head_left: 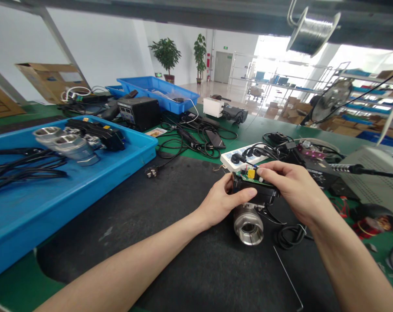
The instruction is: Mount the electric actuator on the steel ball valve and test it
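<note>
With our left hand we grip the black housing above the steel valve, over the black mat towards the near edge of the counter. Our right hand is at the green circuit board, thumb and finger close together; we cannot tell what they pinch.

Wire spool hung overhead, upper right. On green bench: carton at far left; blue bin toward back, black box just in front of it; white box right of bin; power strip nearer, black plugs seated in it. Fan tilted, right side. Beyond bench: two potted plants, grey door shut, green sign above it, rack at right bearing trays.
</note>
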The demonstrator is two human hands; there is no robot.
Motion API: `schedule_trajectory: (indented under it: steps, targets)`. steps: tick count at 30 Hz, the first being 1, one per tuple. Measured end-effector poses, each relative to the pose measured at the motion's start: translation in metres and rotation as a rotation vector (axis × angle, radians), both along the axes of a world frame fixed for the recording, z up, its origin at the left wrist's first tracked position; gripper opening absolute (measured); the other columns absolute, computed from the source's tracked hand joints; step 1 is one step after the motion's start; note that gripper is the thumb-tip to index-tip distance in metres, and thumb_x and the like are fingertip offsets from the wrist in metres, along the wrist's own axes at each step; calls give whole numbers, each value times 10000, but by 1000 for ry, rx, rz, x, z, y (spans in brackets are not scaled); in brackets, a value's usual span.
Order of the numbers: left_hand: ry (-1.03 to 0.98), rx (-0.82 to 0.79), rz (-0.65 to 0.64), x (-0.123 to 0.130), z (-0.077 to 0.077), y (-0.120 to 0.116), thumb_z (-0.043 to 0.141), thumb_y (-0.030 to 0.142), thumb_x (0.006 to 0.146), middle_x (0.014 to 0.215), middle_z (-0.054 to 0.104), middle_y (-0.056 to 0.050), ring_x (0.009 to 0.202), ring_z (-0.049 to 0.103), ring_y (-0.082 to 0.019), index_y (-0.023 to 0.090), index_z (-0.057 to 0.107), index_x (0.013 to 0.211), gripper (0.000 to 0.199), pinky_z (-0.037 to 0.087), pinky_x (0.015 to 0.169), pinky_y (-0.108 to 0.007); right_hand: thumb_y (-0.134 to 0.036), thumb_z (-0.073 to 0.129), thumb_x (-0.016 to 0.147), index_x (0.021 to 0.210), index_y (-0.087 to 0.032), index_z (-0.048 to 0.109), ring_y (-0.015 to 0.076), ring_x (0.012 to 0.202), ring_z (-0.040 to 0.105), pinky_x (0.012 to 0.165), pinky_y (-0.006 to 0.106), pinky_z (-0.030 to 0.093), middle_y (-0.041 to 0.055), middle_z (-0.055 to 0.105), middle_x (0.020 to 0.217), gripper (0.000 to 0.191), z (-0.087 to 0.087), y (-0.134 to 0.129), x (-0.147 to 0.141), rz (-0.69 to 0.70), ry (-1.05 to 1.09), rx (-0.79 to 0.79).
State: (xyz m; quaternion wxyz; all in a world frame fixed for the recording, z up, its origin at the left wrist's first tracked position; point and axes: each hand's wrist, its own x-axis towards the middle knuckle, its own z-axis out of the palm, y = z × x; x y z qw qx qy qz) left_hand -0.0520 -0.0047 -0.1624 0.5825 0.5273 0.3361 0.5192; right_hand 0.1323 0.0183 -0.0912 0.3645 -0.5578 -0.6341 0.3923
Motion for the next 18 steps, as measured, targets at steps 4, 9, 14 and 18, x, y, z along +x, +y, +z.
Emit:
schedule_trajectory:
  steps: [4,9,14,18]
  targets:
    - [5,1,7,0,0,0,809,425,829,1231,723,-86,1143,667,-272,174,607,1304,575,518,966,-355,-538,738,816,1071,-175,747,169,868,650,755,275,479,59,728,1010,444,0,0,1,2,-4,-6]
    - [4,3,5,0,0,0,808,416,832,1239,720,-89,1150,665,-274,171,606,1309,573,519,969,-356,-542,737,817,1055,-178,749,169,875,649,765,278,481,55,727,1005,435,-1,0,0,2,-6,5]
    - [-1,0,4,0,-1,0,809,422,832,1233,722,-81,1138,665,-264,176,605,1304,569,517,966,-350,-546,736,818,1064,-176,749,160,870,639,766,274,474,54,726,1009,444,-1,0,0,1,-17,8]
    - [-1,-2,8,1,-2,1,812,428,824,1233,723,-87,1136,667,-271,172,616,1280,559,517,973,-361,-537,733,820,1064,-169,748,155,859,634,745,260,462,55,727,1005,442,0,0,0,1,-15,5]
